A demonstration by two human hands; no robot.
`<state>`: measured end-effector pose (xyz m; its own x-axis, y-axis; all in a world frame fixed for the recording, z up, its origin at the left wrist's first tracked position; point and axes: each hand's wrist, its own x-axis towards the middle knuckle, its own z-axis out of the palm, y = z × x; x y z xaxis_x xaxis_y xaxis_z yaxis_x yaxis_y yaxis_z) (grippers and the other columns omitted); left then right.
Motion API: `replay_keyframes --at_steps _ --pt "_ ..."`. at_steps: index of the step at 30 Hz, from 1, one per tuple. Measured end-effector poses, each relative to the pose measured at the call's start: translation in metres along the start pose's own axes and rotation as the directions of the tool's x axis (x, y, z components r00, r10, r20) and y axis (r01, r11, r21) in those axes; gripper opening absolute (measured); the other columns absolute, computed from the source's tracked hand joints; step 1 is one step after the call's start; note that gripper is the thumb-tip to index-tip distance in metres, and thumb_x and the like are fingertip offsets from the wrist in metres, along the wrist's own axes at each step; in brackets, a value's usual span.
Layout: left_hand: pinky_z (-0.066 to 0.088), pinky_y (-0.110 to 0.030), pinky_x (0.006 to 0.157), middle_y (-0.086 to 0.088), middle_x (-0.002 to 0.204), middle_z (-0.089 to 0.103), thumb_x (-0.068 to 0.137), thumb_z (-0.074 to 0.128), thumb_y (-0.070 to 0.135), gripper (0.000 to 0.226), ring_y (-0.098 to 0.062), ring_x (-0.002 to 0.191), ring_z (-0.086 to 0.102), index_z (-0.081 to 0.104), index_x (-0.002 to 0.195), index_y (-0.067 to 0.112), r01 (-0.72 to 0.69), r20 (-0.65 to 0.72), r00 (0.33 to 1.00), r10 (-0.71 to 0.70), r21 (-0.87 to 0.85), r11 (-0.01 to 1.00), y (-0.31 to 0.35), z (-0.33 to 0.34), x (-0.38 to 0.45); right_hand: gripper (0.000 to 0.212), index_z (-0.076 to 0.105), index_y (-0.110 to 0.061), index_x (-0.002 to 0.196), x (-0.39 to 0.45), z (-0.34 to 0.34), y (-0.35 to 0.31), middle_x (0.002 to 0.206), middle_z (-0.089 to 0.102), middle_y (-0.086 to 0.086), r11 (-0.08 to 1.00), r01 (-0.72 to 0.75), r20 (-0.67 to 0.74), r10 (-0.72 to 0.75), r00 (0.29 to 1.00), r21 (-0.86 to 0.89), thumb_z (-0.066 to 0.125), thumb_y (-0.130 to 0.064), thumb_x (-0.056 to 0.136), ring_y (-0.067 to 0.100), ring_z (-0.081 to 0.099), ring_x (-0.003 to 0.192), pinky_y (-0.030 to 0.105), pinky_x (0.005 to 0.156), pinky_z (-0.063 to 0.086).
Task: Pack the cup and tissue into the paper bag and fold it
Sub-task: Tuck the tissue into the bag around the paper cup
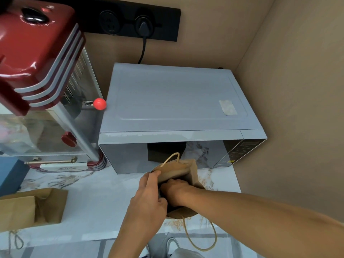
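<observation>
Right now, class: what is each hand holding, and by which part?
The left hand grips the open brown paper bag by its near rim. The right hand is inside it; its contents cannot be told.

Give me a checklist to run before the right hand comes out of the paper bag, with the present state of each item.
1. Paper bag upright on the counter, in front of the microwave: ok.
2. Bag mouth held open by the left hand at its near-left rim: ok.
3. Right hand inside the bag: ok, fingers hidden in it.
4. Cup and tissue in the bag: cannot tell, the interior is dark and blocked by the hands.
5. Near rope handle clear of the mouth: ok, it hangs over the counter edge.
6. Top folded: not ok, the bag is open.
</observation>
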<state>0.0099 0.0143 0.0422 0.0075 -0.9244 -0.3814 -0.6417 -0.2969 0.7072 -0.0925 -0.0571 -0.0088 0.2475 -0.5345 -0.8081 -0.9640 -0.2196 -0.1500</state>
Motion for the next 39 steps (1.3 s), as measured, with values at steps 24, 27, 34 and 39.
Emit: replay_keyframes --at_steps 24,27,34,39 --pt "0.043 -0.025 0.08 0.006 0.142 0.039 0.086 0.047 0.005 0.061 -0.012 0.091 0.046 0.031 0.138 0.033 -0.074 -0.038 0.997 0.074 -0.023 0.997 -0.003 0.001 0.003 0.014 0.062 0.01 0.097 -0.059 -0.064 -0.017 0.069 0.069 0.014 0.954 -0.036 0.033 0.048 0.998 -0.299 0.064 0.005 0.084 0.022 0.06 0.053 0.035 0.063 0.056" --pt "0.045 -0.028 0.081 0.005 0.141 0.042 0.087 0.047 0.005 0.06 -0.014 0.091 0.047 0.031 0.137 0.035 -0.069 -0.037 0.997 0.069 -0.023 0.997 -0.004 0.001 0.004 0.011 0.056 0.013 0.094 -0.071 -0.079 -0.015 0.087 0.077 0.019 0.933 -0.002 0.064 0.027 0.998 -0.359 0.053 0.003 0.092 0.023 0.063 0.062 0.037 0.081 0.058" --pt "0.044 -0.027 0.079 0.006 0.137 0.043 0.086 0.046 0.004 0.058 -0.011 0.089 0.049 0.034 0.133 0.035 -0.104 -0.018 0.994 0.104 -0.027 0.994 -0.005 0.003 0.004 0.024 0.062 0.006 0.071 -0.054 -0.068 -0.013 0.096 0.079 0.016 0.878 0.053 0.211 0.056 0.976 -0.477 0.047 0.004 0.089 0.019 0.061 0.059 0.029 0.063 0.054" --pt "0.04 -0.024 0.086 0.007 0.144 0.039 0.088 0.047 0.002 0.059 -0.01 0.099 0.046 0.035 0.136 0.034 -0.129 0.003 0.992 0.129 -0.035 0.991 -0.006 0.002 0.004 0.035 0.055 0.006 0.127 -0.034 -0.036 -0.007 0.091 0.068 0.019 0.908 0.005 0.203 0.088 0.975 -0.42 0.049 -0.002 0.094 0.027 0.061 0.082 0.035 0.064 0.051"
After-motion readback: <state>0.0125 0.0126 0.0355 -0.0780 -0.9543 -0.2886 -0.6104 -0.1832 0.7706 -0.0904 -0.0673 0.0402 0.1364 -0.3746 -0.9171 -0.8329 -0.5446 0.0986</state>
